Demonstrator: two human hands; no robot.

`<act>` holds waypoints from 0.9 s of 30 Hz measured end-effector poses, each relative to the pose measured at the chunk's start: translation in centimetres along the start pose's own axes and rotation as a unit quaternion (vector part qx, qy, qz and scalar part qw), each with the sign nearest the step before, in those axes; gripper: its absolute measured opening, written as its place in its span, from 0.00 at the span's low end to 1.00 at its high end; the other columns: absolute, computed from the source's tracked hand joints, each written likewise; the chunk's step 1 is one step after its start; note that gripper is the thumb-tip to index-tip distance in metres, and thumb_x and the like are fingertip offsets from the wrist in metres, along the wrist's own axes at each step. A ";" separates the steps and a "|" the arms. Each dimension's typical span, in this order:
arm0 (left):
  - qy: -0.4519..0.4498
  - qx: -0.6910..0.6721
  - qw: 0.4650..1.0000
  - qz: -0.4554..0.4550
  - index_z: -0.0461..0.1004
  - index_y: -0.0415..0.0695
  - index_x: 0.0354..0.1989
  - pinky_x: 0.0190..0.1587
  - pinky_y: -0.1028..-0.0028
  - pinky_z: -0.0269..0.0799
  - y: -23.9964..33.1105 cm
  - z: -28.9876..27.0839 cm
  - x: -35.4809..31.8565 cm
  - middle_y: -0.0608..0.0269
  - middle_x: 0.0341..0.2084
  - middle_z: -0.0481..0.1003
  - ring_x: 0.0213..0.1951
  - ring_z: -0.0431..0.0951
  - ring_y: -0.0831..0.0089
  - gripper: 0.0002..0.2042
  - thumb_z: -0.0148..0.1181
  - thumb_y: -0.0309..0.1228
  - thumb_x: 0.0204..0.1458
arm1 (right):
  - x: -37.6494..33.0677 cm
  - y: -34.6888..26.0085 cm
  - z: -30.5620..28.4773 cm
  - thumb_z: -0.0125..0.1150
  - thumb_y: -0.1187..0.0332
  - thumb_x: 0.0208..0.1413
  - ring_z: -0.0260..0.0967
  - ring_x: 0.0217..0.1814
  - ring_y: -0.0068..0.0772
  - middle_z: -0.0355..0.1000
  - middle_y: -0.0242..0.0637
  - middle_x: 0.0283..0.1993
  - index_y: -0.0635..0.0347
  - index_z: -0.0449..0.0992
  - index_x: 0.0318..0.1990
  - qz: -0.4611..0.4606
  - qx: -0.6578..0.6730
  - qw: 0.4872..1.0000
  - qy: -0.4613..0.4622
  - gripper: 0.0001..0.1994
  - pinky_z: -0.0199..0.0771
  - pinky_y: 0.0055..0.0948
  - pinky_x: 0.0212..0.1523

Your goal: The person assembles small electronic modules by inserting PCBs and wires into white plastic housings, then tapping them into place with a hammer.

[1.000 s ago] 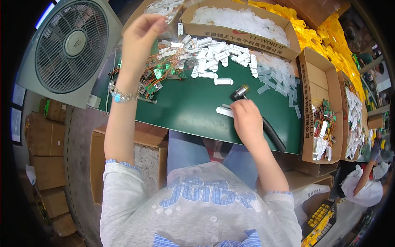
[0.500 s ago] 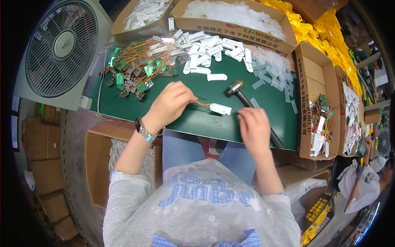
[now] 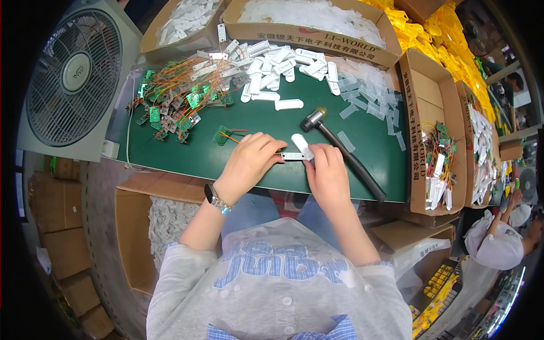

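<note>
Both hands' grip pinches a white plastic case (image 3: 300, 146) over the green mat (image 3: 249, 122), fan (image 3: 73, 73) alongside.

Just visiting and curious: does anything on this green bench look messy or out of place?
Mostly tidy. A single small green circuit board with orange wires lies apart from the tangled pile of green circuit boards. The black rubber-headed mallet lies askew beside the right hand.
</note>
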State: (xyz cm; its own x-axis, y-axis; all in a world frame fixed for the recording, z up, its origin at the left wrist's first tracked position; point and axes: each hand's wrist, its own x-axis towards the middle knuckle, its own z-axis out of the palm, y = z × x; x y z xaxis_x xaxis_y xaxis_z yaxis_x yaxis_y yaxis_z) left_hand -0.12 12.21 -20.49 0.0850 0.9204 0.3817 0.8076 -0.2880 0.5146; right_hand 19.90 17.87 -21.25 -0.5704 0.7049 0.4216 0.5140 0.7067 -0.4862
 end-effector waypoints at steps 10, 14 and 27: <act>0.005 -0.008 1.000 -0.007 0.81 0.44 0.39 0.45 0.68 0.63 -0.8 -1.5 -1.1 0.67 0.31 0.78 0.38 0.73 0.68 0.13 0.71 0.31 0.44 | 1.6 1.8 -3.5 0.59 0.80 0.44 0.64 0.61 0.42 0.66 0.40 0.64 0.54 0.76 0.54 -0.077 -0.082 0.986 -0.124 0.25 0.67 0.41 0.60; 0.023 -0.024 0.999 -0.004 0.81 0.44 0.39 0.45 0.68 0.63 -0.6 -1.6 -1.3 0.67 0.32 0.78 0.39 0.73 0.68 0.13 0.72 0.31 0.43 | 2.3 2.9 -3.2 0.57 0.75 0.49 0.66 0.60 0.42 0.69 0.39 0.59 0.58 0.77 0.52 -0.140 -0.089 0.976 -0.139 0.19 0.68 0.40 0.58; 0.053 -0.064 0.996 -0.023 0.81 0.45 0.36 0.44 0.69 0.62 -0.1 -1.5 -1.5 0.67 0.32 0.78 0.37 0.73 0.68 0.12 0.73 0.29 0.42 | -0.2 0.3 -2.4 0.67 0.75 0.47 0.70 0.47 0.43 0.73 0.41 0.45 0.66 0.74 0.53 -0.052 0.008 0.993 -0.105 0.22 0.71 0.39 0.49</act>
State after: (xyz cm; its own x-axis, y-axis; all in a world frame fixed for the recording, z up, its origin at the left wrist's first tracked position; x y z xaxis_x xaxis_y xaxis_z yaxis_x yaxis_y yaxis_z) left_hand -1.16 10.47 -19.96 -0.0172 0.9022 0.4310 0.7271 -0.2846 0.6248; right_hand 21.77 18.07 -19.64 -0.7417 0.5986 0.3026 0.4356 0.7729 -0.4614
